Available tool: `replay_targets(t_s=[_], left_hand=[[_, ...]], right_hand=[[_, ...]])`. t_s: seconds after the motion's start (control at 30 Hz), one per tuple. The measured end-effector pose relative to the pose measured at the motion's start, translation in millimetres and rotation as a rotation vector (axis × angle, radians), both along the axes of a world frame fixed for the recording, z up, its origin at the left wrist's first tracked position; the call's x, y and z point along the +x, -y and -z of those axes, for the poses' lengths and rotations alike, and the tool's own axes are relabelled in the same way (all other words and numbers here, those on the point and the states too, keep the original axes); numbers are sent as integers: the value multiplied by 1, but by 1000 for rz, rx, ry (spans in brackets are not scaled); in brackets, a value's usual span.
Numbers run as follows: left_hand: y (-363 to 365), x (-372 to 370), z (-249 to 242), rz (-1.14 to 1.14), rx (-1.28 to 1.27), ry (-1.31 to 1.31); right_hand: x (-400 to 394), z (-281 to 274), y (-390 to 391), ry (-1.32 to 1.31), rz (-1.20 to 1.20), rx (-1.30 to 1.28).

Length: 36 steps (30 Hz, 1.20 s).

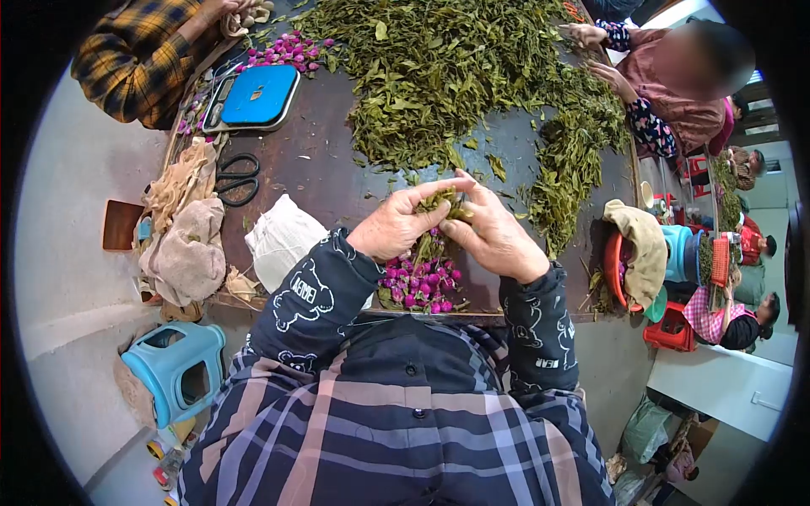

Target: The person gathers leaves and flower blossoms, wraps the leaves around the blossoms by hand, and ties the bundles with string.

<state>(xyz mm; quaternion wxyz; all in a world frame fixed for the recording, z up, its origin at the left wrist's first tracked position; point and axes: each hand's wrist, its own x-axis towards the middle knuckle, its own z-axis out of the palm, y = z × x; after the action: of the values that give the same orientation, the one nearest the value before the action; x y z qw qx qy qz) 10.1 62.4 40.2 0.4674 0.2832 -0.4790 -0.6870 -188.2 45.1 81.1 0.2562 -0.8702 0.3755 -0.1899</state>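
Observation:
Near the table's front edge, my left hand [390,226] and my right hand [499,238] come together with fingers closed around a small bunch of green leaves [440,199]. Fingers and thumbs hide part of the bunch. Directly below lies a pile of magenta globe-shaped flower heads [422,282], with leaf stalks reaching from it up toward my hands. Beyond my fingertips spreads a large heap of green leaves [447,76]. A white cloth bag [285,240] lies beside my left forearm.
Black-handled scissors [239,180] and a blue scale [257,94] are on the left, near crumpled cloths [187,244]. A co-worker in plaid sits at upper left; another at upper right reaches into the leaves. An orange basin [614,266] stands off the right edge, a blue stool [177,371] lower left.

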Motion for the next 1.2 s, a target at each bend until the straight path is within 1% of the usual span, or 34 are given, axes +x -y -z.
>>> replay_targets(t_s=[0.13, 0.27, 0.3, 0.43, 0.6, 0.8, 0.93, 0.97, 1.07, 1.13, 1.2], left_hand=[[-3, 1, -5, 5, 3, -10], [-5, -3, -6, -64, 43, -81], [-5, -3, -5, -64, 47, -82], [0, -7, 3, -68, 303, -303], [2, -13, 8, -41, 405, -395], [1, -19, 8, -102, 451, -353], [3, -20, 16, -183, 448, -228], [3, -19, 14, -184, 446, -231], [2, -17, 5, -93, 491, -342], [0, -15, 4, -58, 504, -380], [-7, -14, 5, 5, 420, -294]], right_hand=[[13, 8, -6, 58, -11, -13], [30, 13, -15, 82, 144, -208], [34, 15, -17, 81, 144, -204], [42, 27, -21, 82, 225, -343], [44, 26, -25, -29, 271, -390], [55, 33, -33, -100, 394, -464], [52, 34, -32, -72, 258, -398], [53, 36, -31, -74, 255, -400], [56, 52, -30, -131, 334, -457], [54, 53, -29, -152, 363, -480], [50, 46, -31, -128, 357, -347]])
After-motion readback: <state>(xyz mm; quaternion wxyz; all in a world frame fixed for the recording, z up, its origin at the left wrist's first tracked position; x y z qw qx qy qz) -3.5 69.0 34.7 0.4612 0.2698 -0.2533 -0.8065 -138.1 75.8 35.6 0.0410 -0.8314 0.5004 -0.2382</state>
